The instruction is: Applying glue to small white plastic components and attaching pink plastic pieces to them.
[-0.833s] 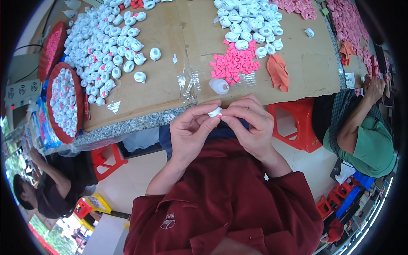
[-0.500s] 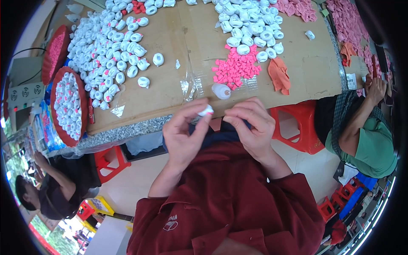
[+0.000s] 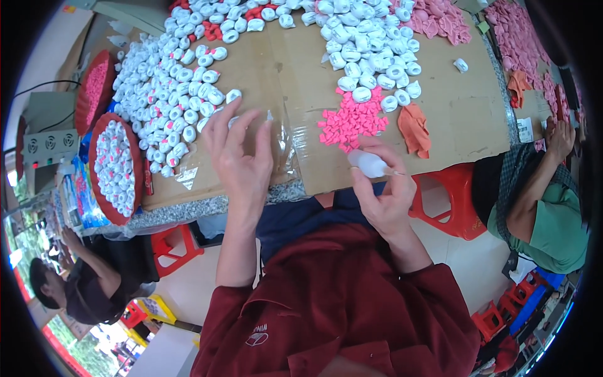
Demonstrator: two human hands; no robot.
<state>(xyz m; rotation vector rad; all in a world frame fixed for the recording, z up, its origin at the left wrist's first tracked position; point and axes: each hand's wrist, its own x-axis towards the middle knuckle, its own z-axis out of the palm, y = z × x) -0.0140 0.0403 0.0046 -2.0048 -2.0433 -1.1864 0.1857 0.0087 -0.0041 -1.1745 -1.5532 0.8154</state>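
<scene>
My left hand [image 3: 240, 157] is stretched over the cardboard at the right edge of the left pile of small white rounded pieces [image 3: 164, 94]. Its fingers are spread, next to a white piece [image 3: 233, 95] near the fingertips; another piece is partly hidden behind the fingers. Many pieces in this pile carry a pink bit. My right hand [image 3: 391, 200] is closed around a small white squeeze bottle [image 3: 372, 164], tilted with its thin nozzle pointing right. Just beyond the bottle lies a heap of small pink bits [image 3: 353, 119], below a second pile of white pieces [image 3: 370, 47].
An orange crumpled piece [image 3: 414, 131] lies right of the pink bits. Red baskets [image 3: 136, 160] stand at the left, one full of white pieces. Pink pieces [image 3: 440, 22] are heaped at the far right. Co-workers sit at both sides; a red stool [image 3: 449, 213] stands at right.
My left hand has moved left and away to the left pile and opened; the white piece it held is released. My right hand has picked up the squeeze bottle from the table.
</scene>
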